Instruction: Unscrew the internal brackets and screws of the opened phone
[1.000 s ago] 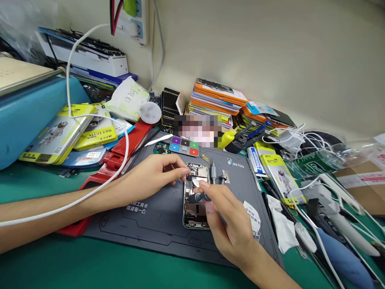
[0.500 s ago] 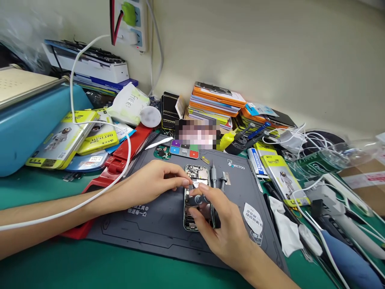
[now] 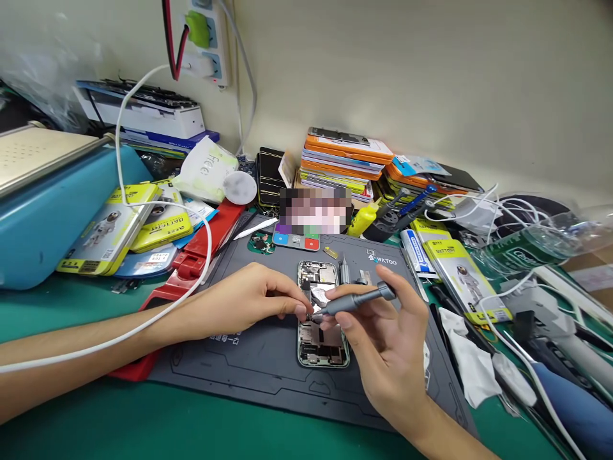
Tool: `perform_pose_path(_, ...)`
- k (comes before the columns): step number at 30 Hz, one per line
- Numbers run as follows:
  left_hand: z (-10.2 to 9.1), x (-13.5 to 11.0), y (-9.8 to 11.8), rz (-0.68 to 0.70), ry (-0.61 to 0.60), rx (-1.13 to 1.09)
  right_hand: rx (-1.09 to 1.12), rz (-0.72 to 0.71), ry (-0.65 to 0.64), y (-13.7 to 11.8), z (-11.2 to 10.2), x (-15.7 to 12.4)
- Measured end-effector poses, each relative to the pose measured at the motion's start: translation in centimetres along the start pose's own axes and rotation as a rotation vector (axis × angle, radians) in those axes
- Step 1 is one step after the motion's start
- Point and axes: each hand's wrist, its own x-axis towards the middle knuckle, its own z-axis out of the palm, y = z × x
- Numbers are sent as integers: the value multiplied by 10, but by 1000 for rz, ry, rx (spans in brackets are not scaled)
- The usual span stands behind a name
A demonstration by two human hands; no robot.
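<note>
An opened phone [image 3: 322, 345] with bare circuitry lies on a dark grey work mat [image 3: 249, 358]. My right hand [image 3: 387, 345] is closed round a grey metal screwdriver [image 3: 357, 300]; the handle slants up to the right and the tip meets the phone's left edge near its middle. My left hand [image 3: 249, 300] reaches in from the left with fingers pinched at that same spot, touching the phone's edge next to the tip. What the pinch holds is too small to make out.
Spare screwdriver bits [image 3: 345, 271] and a coloured screw tray [image 3: 297, 239] lie on the mat's far edge. A red tool [image 3: 201, 249], yellow battery packs [image 3: 110, 230], a blue machine [image 3: 52, 204] stand left. Stacked boxes [image 3: 345, 160] behind; cables and cloths [image 3: 479, 364] right. A white cable [image 3: 143, 319] crosses my left forearm.
My right hand has swung the screwdriver from pointing down over the phone to a shallow slant, handle up to the right. My left hand slid slightly toward me along the phone's edge.
</note>
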Motion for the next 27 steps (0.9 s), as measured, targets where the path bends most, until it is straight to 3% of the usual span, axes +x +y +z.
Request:
perform_pose_path(20,0,0,2,17,-42,-46,133,157,35,0,0,11)
perform_pose_path(27,0,0,-4,11,-76,-176,163,209,44,1,-2,12)
